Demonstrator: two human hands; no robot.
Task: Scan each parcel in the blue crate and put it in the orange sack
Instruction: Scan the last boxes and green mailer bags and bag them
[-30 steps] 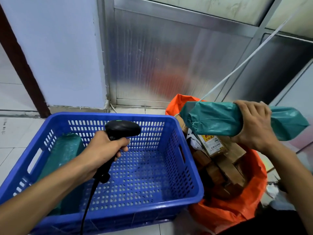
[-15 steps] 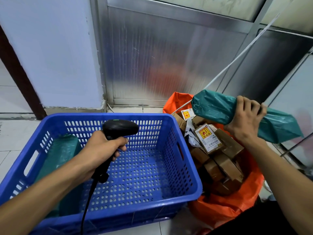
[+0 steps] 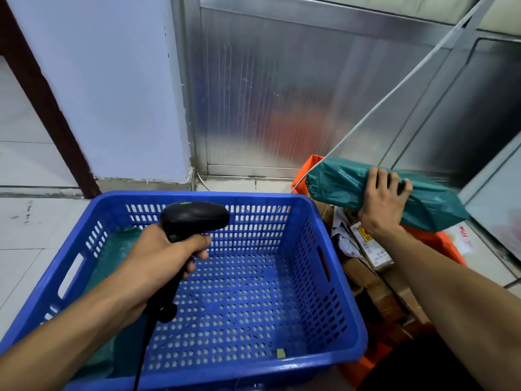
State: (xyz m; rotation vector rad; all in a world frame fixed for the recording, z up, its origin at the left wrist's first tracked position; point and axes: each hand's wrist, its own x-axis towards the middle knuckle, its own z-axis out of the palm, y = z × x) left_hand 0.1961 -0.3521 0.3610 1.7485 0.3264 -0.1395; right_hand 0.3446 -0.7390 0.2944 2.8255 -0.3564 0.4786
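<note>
My left hand (image 3: 166,252) grips a black barcode scanner (image 3: 194,218) above the blue crate (image 3: 332,292); its cable hangs down into the crate. A green parcel (image 3: 112,249) lies against the crate's left wall, partly hidden by my forearm. My right hand (image 3: 383,201) holds a long green plastic-wrapped parcel (image 3: 344,182) over the far side of the orange sack (image 3: 448,244). The sack stands right of the crate and holds several brown cardboard parcels (image 3: 372,280).
A ribbed metal panel (image 3: 282,94) and a pale wall (image 3: 98,80) stand behind the crate. A white cord (image 3: 394,94) runs diagonally from the sack upward to the right. Pale floor tiles (image 3: 28,221) lie to the left. A small paper scrap (image 3: 280,353) sits on the crate floor.
My right hand has carried the long green parcel lower and farther back over the sack. My left hand with the scanner has stayed over the crate.
</note>
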